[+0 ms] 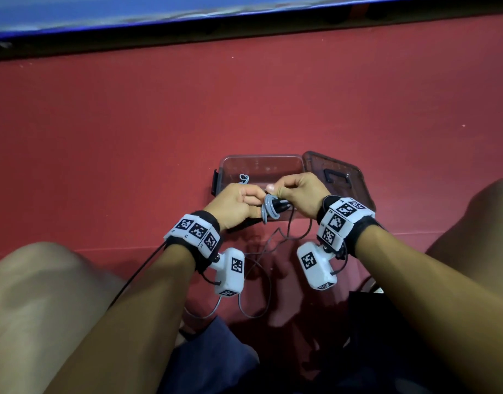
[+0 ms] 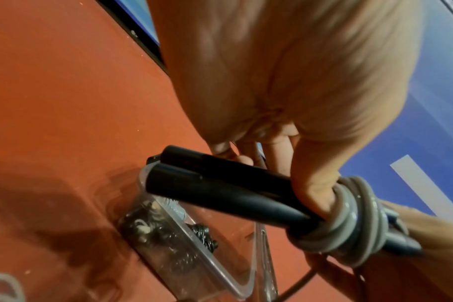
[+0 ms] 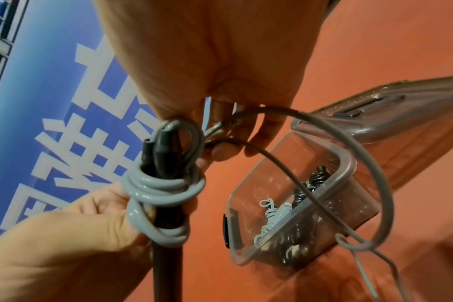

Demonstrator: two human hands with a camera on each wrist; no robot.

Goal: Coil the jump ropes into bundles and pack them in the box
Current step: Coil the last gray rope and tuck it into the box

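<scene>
My left hand [image 1: 240, 201] grips the two black handles [image 2: 220, 188] of a grey jump rope side by side. Several turns of grey rope [image 1: 268, 210] are wound tightly round the handles' ends [image 3: 163, 190]. My right hand [image 1: 287, 190] pinches the rope [image 3: 220, 126] just beyond those turns. The loose rest of the rope [image 3: 362, 163] hangs in a wide loop down toward my lap [image 1: 273, 243]. Both hands hover over the near edge of the clear plastic box [image 1: 224, 166]. Inside it lie a grey coiled bundle [image 3: 272, 214] and a black coiled bundle [image 3: 311, 183].
The box's smoky lid [image 1: 344, 177] lies flat on the red floor to the right of the box. My bare knees flank the hands on both sides. A blue banner [image 1: 131, 9] runs along the far edge of the floor.
</scene>
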